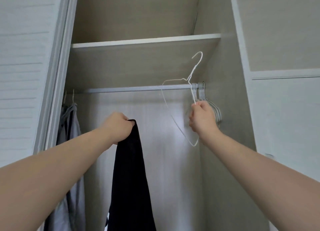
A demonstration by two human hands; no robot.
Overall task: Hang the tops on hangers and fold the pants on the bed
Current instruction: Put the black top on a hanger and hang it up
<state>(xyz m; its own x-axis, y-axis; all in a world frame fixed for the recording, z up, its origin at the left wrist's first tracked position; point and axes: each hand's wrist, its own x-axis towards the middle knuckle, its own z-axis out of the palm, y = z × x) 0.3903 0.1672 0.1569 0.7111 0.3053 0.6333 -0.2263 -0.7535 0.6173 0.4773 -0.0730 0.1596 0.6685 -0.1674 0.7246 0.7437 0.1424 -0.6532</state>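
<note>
hands (119,127) (202,118) 2 | held hanger (195,68) 1 | black garment (131,170) 1 | rod (138,89) 1

The hanger (194,69) is thin wire with a smooth white coating, like the bunch of hangers (200,93) on the rail (138,89), which looks like matt grey ribbed metal. The black top (131,170) is soft matt cloth; the shelf (138,42) shows pale wood-grain laminate

We can't make out any text, labels, brands or numbers anywhere here. The only candidate is a scrap of white at the lower left edge of the black garment (129,178), well below the closet rod (138,89), and it's too cut off for us to read.
</note>
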